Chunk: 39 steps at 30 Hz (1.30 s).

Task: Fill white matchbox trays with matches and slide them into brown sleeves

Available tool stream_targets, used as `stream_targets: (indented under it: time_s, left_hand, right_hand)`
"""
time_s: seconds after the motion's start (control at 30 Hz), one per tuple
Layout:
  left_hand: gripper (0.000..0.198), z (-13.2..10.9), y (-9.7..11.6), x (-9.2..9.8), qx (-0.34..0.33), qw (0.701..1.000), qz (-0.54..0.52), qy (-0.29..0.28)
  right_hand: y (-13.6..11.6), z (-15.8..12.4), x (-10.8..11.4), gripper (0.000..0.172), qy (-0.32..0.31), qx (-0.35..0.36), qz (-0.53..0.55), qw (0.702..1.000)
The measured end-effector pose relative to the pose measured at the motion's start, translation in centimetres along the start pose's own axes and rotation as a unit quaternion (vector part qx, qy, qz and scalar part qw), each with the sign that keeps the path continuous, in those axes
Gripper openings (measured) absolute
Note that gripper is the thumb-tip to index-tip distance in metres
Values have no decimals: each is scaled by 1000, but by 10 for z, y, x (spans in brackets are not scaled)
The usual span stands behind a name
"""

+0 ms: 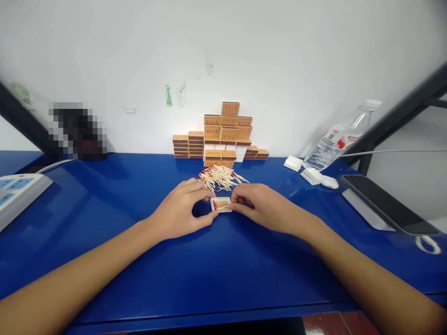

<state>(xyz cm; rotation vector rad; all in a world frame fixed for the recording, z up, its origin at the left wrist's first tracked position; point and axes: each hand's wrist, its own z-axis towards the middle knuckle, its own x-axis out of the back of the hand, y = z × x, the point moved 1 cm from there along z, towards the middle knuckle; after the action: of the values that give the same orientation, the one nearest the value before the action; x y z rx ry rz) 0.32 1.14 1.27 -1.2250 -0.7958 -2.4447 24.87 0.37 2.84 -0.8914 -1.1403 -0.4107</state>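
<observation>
A small white matchbox tray (221,198) lies on the blue table between my hands, with several red-tipped matchsticks in it. My left hand (185,207) curls around the tray's left end, thumb at the near side and fingers at the far side. At its right end, my right hand (260,204) is closed in a pinch on a pale matchstick whose tip end reaches over the tray; the fingers partly hide it. Just beyond the tray is a loose heap of matches (218,177), red heads pointing various ways.
Stacked matchboxes (229,133) stand against the white wall behind the heap. To the right are a tilted plastic bottle (328,139), white adapters (312,176) and a black phone (387,202) on a white box. A power strip (24,190) sits at the left edge.
</observation>
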Motion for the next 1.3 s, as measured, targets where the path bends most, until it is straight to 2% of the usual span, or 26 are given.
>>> stream_targets:
  time_s: [0.13, 0.23, 0.43, 0.73, 0.9, 1.13, 1.23, 1.3]
  left_hand:
    - [19, 1, 0, 0, -6, 1000, -1, 0]
    - [17, 1, 0, 0, -13, 1000, -4, 0]
    - [18, 0, 1, 1, -11, 1000, -7, -6]
    - [17, 1, 5, -1, -37, 999, -23, -21]
    - [15, 0, 5, 0, -31, 999, -17, -16]
    - [21, -1, 2, -1, -21, 999, -20, -39]
    - [21, 0, 3, -1, -22, 999, -21, -41]
    - [22, 0, 3, -1, -21, 999, -19, -41]
  right_hand:
    - [-1, 0, 1, 11, 20, -3, 11, 1000]
    - [-3, 1, 0, 5, 25, 29, 13, 999]
    - [-4, 2, -6, 10, 20, 30, 5, 999]
    - [-11, 2, -9, 5, 32, 45, 29, 998]
    - [-12, 2, -7, 8, 27, 55, 24, 998]
    - [9, 8, -8, 12, 113, 0, -10, 994]
    - [18, 13, -14, 19, 120, -8, -33, 992]
    - [21, 16, -16, 14, 114, -11, -36, 993]
